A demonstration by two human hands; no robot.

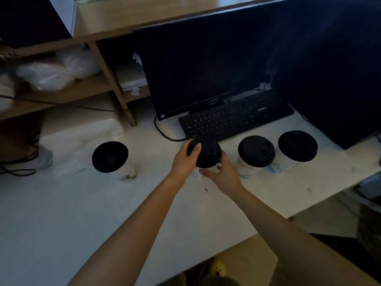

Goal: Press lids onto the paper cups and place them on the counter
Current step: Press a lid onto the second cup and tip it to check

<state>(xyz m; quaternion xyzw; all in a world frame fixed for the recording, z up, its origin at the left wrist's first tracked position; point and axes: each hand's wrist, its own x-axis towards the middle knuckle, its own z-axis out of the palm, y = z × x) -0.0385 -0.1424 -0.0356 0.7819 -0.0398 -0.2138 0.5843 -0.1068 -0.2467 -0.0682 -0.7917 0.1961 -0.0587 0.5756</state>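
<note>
A white paper cup with a black lid point(208, 154) stands at the middle of the white counter point(82, 203). My left hand point(186, 159) curls over the lid's left rim, thumb on top. My right hand point(221, 174) wraps round the cup's body just under the lid, so most of the cup wall is hidden. Two more lidded cups stand to the right, one close by point(255, 153) and one further right point(296, 146). Another lidded cup point(110, 157) stands apart on the left.
A black keyboard point(237, 116) and a dark monitor point(206, 69) stand right behind the cups, with a cable looping beside them. A dark box point(340, 79) fills the right side. Wooden shelves point(82, 89) with white bags are at the back left. The counter edge runs bottom right.
</note>
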